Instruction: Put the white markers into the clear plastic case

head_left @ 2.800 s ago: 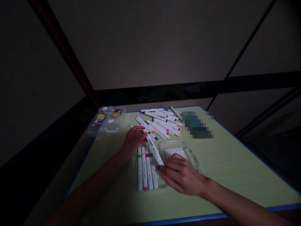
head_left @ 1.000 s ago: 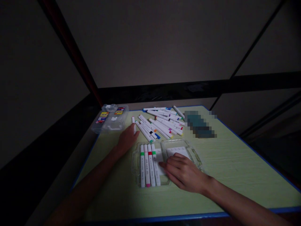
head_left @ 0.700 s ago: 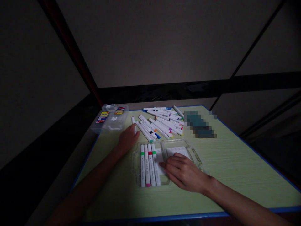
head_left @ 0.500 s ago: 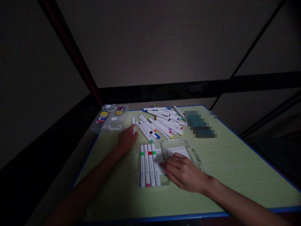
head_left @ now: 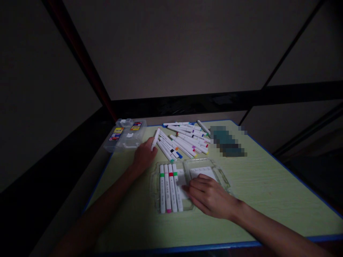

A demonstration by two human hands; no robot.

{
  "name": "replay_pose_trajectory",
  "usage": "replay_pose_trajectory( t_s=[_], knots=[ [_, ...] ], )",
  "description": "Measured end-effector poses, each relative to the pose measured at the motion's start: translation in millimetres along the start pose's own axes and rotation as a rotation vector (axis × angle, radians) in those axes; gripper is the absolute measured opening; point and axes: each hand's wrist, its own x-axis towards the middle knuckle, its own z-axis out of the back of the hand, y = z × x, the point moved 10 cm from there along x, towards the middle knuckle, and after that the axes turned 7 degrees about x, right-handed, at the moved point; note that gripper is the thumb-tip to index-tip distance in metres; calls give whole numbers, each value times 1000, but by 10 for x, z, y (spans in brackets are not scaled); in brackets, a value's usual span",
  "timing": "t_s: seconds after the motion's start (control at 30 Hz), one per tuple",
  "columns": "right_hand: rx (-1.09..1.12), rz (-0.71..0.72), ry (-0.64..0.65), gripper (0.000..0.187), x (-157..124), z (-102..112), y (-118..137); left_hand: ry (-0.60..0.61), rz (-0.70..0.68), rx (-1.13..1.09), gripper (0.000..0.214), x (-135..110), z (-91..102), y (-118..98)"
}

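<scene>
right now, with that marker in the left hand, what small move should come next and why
Probably carry the held marker to the open clear case: the left hand grips it, and four markers lie side by side there, with room to their right.

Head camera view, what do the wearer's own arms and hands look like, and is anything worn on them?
The left hand and right hand are both ungloved. The left forearm and right forearm look slim and bare, with no sleeve, watch or bracelet visible. The light is dim, so a thin ring or small marking can't be ruled out.
</scene>
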Motion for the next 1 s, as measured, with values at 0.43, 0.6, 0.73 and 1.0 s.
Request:
replay_pose_trajectory(
  t_s=[0.43,0.6,0.73,1.0],
  knots=[
    [0,4,12,23,-4,-26,10,-142,-375,175,20,126,371,-1005],
    [-9,0,30,22,6,-59,-5,-139,-759,294,25,57,127,-1839],
    [-35,10,25,21,14,-46,10,-207,-914,312,23,-32,-25,-2215],
    [-36,23,34,18,33,-43,36,-129,-943,269,24,-3,-210,-2341]
  ],
)
